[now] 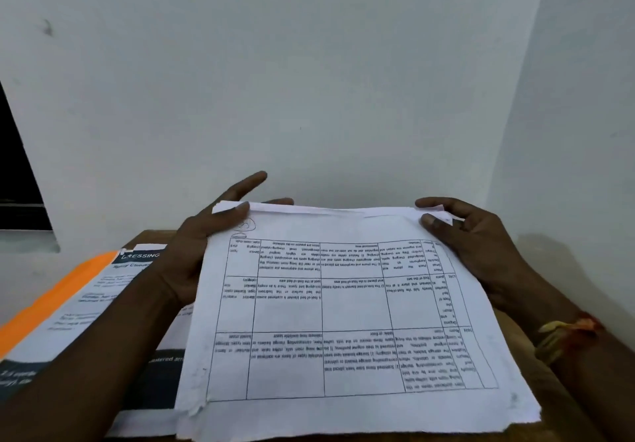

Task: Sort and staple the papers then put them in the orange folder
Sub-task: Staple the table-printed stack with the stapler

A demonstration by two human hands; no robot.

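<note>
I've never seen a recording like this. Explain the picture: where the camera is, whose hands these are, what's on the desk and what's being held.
There is no machine here. One camera sits on a person's head and looks forward and down, so their own arms reach in from below. The left hand and the right hand each pinch a far corner of a stack of papers, thumbs on top. Its top sheet shows a printed table, upside down from this angle. The stack's near edge seems to rest on the brown table. To the left lies the orange folder with other printed sheets on it. A white wall stands behind.
</note>
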